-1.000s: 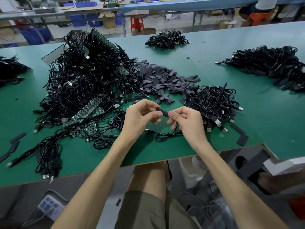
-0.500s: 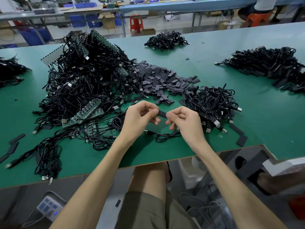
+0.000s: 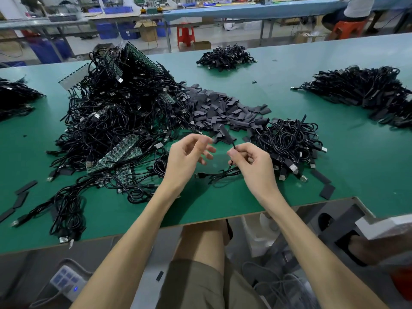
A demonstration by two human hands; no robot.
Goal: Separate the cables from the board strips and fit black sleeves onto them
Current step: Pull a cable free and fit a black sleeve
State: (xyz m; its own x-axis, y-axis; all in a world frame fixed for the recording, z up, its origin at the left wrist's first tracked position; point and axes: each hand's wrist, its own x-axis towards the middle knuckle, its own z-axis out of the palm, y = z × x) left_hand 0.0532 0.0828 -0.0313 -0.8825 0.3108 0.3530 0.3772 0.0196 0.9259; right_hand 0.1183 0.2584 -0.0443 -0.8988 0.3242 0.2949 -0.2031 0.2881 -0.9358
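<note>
A black sleeve (image 3: 225, 134) is shown at the middle of the frame. It is slid over the end of a thin black cable (image 3: 223, 173) and sticks up and to the left from the fingertips of the right hand (image 3: 252, 163). The cable is pinched just under the sleeve between thumb and forefinger, with the other fingers curled. Its loops and USB plug are left lying on the green table (image 3: 356, 166) below both hands.

Half a second earlier the sleeve was held between both hands. It has now been let go by the left hand (image 3: 187, 155), which is drawn back slightly to the left with fingers loosely curled and nothing held. The sleeve is judged to be fitted, so this cable seems ready to be laid aside.

A pile of coiled cables (image 3: 289, 141) is seen just right of the right hand. A heap of loose sleeves (image 3: 223, 108) lies above the hands. At centre left, a large tangle of cables (image 3: 116, 103) with green board strips (image 3: 118, 153) is still to be worked.
</note>
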